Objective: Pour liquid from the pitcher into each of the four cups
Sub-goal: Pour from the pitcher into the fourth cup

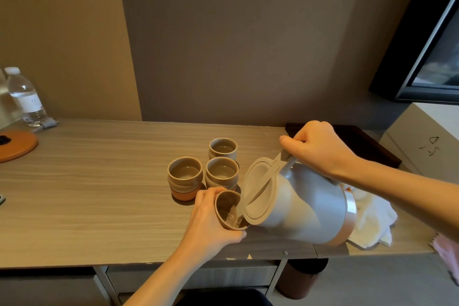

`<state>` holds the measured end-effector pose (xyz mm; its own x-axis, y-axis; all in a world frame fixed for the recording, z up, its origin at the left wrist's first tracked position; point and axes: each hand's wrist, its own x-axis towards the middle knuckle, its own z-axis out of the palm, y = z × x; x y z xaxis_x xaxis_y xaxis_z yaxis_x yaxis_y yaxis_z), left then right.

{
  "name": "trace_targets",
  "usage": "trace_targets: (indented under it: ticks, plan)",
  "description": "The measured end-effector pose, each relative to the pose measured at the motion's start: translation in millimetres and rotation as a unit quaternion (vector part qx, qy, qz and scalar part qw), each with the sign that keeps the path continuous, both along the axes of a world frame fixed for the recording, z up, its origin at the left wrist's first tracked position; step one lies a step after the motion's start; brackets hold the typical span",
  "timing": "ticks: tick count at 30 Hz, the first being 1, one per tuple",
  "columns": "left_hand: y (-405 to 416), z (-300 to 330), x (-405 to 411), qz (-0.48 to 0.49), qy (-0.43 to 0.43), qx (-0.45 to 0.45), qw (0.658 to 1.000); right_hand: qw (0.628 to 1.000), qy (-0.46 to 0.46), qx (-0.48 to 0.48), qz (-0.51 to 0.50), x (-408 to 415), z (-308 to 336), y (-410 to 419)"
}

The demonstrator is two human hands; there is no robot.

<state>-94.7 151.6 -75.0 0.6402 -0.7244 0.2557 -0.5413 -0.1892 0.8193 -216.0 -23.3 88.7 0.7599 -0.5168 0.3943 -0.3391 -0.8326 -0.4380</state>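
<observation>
A grey pitcher (pixel 303 204) with a beige lid is tipped to the left, its spout over a cup. My right hand (pixel 320 149) grips its handle from above. My left hand (pixel 213 223) holds a beige cup (pixel 229 208) tilted toward the spout, and clear liquid runs into it. Three more beige cups stand upright on the table just behind: one on the left (pixel 185 176), one in the middle (pixel 222 172), one at the back (pixel 222 148). The middle and back cups seem to hold liquid.
A wood-grain table (pixel 99 194) bears everything. A water bottle (pixel 26 97) and an orange round coaster (pixel 17 145) sit at the far left. A white cloth (pixel 372 221) lies under the pitcher's base, a dark tray (pixel 367 141) behind it, a white box (pixel 427 141) at right.
</observation>
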Motion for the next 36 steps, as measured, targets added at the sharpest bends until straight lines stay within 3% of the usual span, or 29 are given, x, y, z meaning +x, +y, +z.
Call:
trace_targets:
  ticks: [36]
  plan:
    - [-1.2,-8.1,-5.1,0.020,0.060,-0.026,0.998,0.998,0.036,-0.039,0.022,6.5,9.2,5.5]
